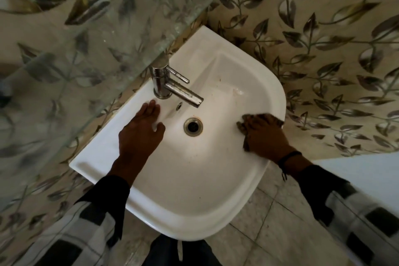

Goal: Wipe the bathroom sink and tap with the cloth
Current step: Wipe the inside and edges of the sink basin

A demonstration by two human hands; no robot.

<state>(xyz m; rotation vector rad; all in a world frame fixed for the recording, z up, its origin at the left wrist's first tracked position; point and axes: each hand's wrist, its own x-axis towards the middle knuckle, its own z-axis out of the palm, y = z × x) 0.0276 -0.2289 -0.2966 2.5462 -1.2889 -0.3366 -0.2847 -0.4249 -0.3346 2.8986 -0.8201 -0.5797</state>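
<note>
1. Cloth: dark, crumpled, somewhat blurred. It lay on the right-hand rim of the sink, partly over the inner slope of the bowl, and showed around the fingers that covered it.
2. Right hand: laid palm down on the cloth with fingers spread, pressing it flat against the porcelain. Whether the fingers curled round the cloth could not be told. A dark band sat at the wrist, above a dark cuff.
3. Sink: white, rounded at its near edge, fixed to the wall and seen from above at a slant. Brownish specks and a pale smear marked the far right side of the bowl.
4. Drain: round metal ring with a dark centre, low in the bowl, between the two hands.
5. Tap: chrome, upright on the far left ledge of the sink, with a thin lever above and a spout reaching out over the bowl toward the drain.
6. Left hand: open and empty, resting flat on the left ledge, fingertips just near the tap's base, thumb toward the drain.
7. Glass shelf: clear, set above the tap and left of the sink, its edge crossing the tap's top.
8. Wall: cream tiles printed with grey leaves, behind and to the right of the sink.
9. Floor: pale tiles below the sink's near right edge.
</note>
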